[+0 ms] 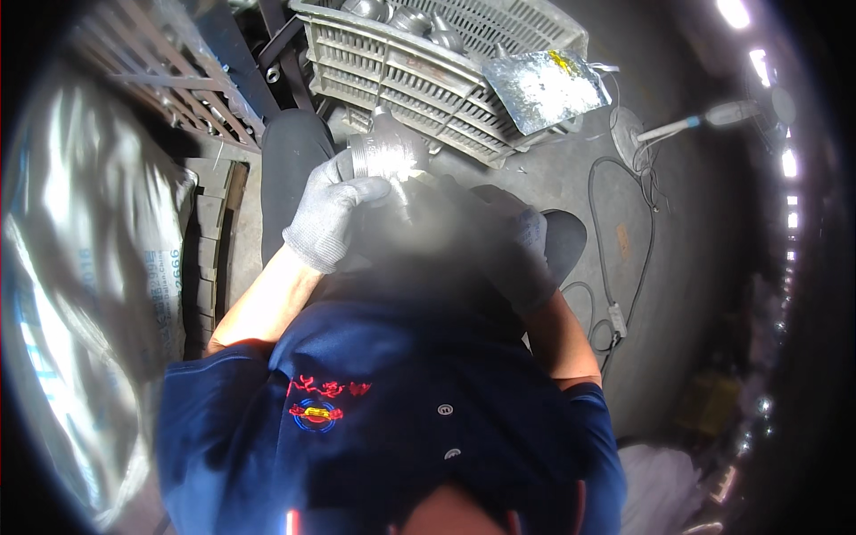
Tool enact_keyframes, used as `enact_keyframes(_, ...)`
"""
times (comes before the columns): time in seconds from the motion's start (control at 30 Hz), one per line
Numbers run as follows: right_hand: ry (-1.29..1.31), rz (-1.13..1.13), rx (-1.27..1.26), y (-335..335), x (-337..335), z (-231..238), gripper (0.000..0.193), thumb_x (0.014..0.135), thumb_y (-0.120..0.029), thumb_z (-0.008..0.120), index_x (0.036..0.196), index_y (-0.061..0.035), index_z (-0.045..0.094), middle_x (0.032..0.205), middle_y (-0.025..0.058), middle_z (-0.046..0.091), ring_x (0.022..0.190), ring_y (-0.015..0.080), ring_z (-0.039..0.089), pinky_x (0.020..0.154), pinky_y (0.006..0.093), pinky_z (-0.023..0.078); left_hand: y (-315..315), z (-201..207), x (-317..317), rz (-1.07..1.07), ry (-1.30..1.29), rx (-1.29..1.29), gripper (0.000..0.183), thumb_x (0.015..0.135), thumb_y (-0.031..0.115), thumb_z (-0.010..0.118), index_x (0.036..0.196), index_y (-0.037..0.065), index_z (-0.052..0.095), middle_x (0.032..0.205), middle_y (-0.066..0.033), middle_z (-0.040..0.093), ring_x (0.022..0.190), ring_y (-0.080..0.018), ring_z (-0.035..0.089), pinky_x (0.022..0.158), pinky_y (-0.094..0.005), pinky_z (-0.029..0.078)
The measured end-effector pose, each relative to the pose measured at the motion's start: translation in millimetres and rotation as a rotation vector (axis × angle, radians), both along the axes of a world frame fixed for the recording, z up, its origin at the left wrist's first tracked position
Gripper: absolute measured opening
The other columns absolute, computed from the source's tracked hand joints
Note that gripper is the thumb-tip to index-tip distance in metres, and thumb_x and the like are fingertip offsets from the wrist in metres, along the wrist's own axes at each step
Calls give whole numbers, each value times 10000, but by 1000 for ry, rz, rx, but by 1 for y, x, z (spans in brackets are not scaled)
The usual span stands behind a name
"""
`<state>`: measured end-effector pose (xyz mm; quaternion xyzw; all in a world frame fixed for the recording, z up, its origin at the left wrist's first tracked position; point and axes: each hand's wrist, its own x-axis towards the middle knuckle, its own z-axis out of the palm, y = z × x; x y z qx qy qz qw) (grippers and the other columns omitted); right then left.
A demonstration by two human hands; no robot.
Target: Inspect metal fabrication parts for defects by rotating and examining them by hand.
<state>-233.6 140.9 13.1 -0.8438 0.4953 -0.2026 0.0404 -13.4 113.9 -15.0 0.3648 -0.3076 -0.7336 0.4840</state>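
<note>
My left hand (pixel 332 203), in a pale grey knit glove, is closed around a silvery round metal part (pixel 389 152) with ridged sides and a narrow stub pointing away from me. A thin, pale sliver (pixel 401 198) shows below the part; what it is I cannot make out. My right hand (pixel 517 239), also gloved, lies in dark shadow to the right of the part. A hazy smear covers the middle of the picture, hiding its fingers and anything in them. Both hands are above my lap, between my knees.
Ahead stands a grey slatted plastic crate (pixel 392 69) holding several similar metal parts (pixel 412 20). A shiny sheet (pixel 546 89) hangs over its near right side. Right of it are a round-based stand (pixel 631 134) and a cable (pixel 596 214). White sacks (pixel 98 241) rest at left beside a pallet (pixel 207 241).
</note>
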Motion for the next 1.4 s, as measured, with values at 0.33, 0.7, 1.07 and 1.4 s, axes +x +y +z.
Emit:
enact_keyframes(0.33,-215,24,74,0,-12,0,287,880,-106,611,1155,-164,670,793,71,641,689,246,636,561,380,499,-4,-7,-1,-5,10,24,365,820,-24,538,1181,-29,596,1029,-100,670,913,-177,643,870,-296,493)
enact_keyframes(0.7,-117,38,10,1,-14,-2,281,877,-100,619,1147,-155,673,746,75,621,674,251,632,576,391,496,-3,-4,-3,14,20,31,321,835,-22,534,1148,-32,604,974,-97,677,840,-170,650,823,-295,509)
enact_keyframes(1.07,-113,107,136,1,-17,0,295,882,-92,601,1164,-136,676,770,123,661,706,297,649,657,409,507,2,-4,-2,-35,-100,-9,303,838,-13,550,1135,-59,587,993,-111,682,894,-176,665,855,-309,519)
enact_keyframes(1.4,-220,139,210,0,-14,1,323,873,-40,586,1186,-78,658,775,149,665,704,261,664,678,369,518,0,-9,-3,-60,-88,-44,351,858,-29,507,1203,-65,564,1057,-130,675,934,-189,661,879,-306,508)
